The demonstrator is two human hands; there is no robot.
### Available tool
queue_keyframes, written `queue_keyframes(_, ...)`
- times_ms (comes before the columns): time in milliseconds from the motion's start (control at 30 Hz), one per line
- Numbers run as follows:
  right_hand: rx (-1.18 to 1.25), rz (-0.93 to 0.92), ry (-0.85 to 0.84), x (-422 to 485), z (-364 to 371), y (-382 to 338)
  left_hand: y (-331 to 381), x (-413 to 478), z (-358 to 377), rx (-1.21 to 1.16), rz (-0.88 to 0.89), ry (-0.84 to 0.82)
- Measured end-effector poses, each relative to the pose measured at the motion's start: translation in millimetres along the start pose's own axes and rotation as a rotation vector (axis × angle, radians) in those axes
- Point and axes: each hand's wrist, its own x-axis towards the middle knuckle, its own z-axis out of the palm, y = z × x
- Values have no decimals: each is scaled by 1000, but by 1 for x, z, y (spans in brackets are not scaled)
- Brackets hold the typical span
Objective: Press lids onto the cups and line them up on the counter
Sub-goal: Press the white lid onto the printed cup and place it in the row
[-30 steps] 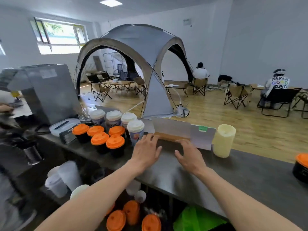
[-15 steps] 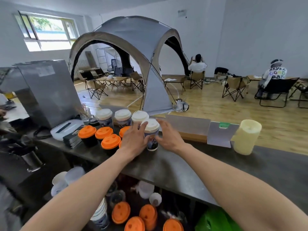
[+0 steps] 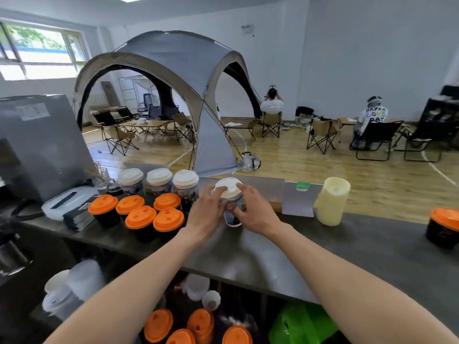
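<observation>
The left hand (image 3: 207, 214) and right hand (image 3: 253, 212) are curling round the cup (image 3: 232, 218), tips lying on its lid (image 3: 228, 188); it is standing between the fingers on the counter (image 3: 273, 244); probably light, thin-walled, crushable; pressing the lid's rim is looking safer than squeezing mid-wall.

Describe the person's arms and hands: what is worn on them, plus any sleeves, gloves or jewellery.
The left hand and the right hand are both bare, with no gloves. The left forearm and the right forearm are uncovered all the way to the frame edge, with no sleeve in view. No watch, bracelet or ring shows on either side, and no markings are visible.
</observation>
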Motion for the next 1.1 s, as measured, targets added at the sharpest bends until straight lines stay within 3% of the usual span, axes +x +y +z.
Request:
queue_keyframes(233, -10, 193, 325, -112, -103, 90, 155, -12, 60, -107, 274, -59)
queue_keyframes(433, -46, 302, 468, -220, -163, 149, 257, -53, 115, -191, 412, -164)
queue_keyframes(833, -191, 250, 418, -254, -181, 172, 289, -79, 118, -161, 411, -112)
queue_keyframes(967, -260, 298, 418, -245, -192, 168, 294, -78, 105, -138, 394, -198)
queue_keyframes(1100, -304, 289, 143, -226, -211, 167, 301, -74, 105, 90, 419, -380)
